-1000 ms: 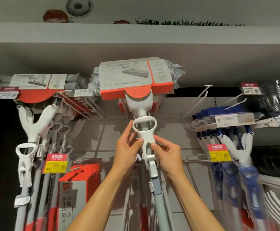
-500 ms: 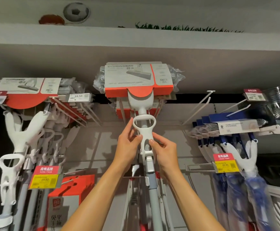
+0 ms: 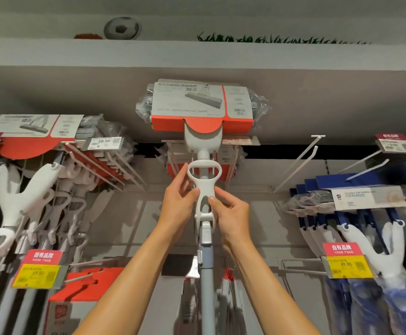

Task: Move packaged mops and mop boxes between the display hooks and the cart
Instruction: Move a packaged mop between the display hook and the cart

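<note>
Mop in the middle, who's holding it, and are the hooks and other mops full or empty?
Middle mop: upright, held by both hands.
Left hand: grips its white lever.
Right hand: pinches the lever.
Empty hooks: bare.
Blue mops: hanging, wrapped.
Left mops: hanging.

Between my hands the mop's lever handle (image 3: pixel 204 187) looks like smooth white plastic with a slight sheen; my left hand (image 3: pixel 176 204) and right hand (image 3: pixel 231 211) both pinch it. Below them the pole (image 3: pixel 207 293) reads as matt grey, metal or plastic I cannot tell. Above my hands the mop head's sleeve (image 3: pixel 200 105) is matt printed cardboard over crinkled glossy film (image 3: pixel 260 105). Right of my hands, thin wire hooks (image 3: pixel 293 165) look smooth, white-coated.
</note>
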Demonstrator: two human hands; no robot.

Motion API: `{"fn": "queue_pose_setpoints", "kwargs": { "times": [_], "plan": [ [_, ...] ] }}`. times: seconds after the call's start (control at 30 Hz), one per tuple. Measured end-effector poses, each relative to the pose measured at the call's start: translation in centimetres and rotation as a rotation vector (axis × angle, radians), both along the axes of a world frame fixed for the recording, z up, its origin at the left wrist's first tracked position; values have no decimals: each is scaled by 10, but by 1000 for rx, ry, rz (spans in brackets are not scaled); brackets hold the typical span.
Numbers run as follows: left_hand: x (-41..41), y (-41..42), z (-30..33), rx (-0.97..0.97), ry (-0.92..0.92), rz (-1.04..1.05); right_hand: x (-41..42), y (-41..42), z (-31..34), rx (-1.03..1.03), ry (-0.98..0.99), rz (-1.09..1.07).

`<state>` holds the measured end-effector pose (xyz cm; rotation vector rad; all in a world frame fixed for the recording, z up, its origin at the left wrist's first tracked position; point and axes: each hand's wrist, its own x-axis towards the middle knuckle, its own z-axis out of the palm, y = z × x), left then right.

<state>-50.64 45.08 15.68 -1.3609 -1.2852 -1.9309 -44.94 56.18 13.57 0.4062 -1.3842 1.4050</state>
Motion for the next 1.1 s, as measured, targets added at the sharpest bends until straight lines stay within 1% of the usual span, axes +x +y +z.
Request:
{"fn": "queue_pose_setpoints", "kwargs": {
  "times": [0.27,0.4,0.53,0.73,0.9,1.1],
  "plan": [
    [-24,8,9,-28,-3,-4,-22,8,9,-38,-1,21],
    [-36,14,11,-36,-18,-58,-31,10,11,-64,-17,0],
    [-51,24,7,-68,-40,-69,-40,16,5,-124,-56,-19],
    [-81,33,-2,-100,-91,-149,-60,23,-5,-181,-120,-27],
    [-100,33,-8,-127,-152,-207,-77,26,-12,-176,-143,-42],
    [-114,35,-12,-136,-149,-188,-98,35,-18,-185,-153,-58]
  ]
}}
